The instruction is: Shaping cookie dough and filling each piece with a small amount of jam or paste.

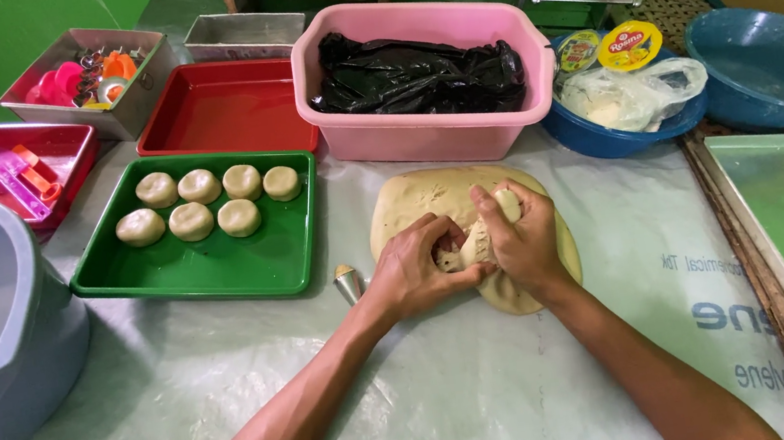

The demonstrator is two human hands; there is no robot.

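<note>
Pale beige dough [441, 205] lies as a flat, soft slab on the plastic-covered desk [435, 396], in front of the pink tub [422, 140]. Left hand [417, 269] and right hand [520, 233] both grip a lump pinched from it. Seven round dough pieces [203, 202] sit in the green tray [206, 265] nearby.
</note>
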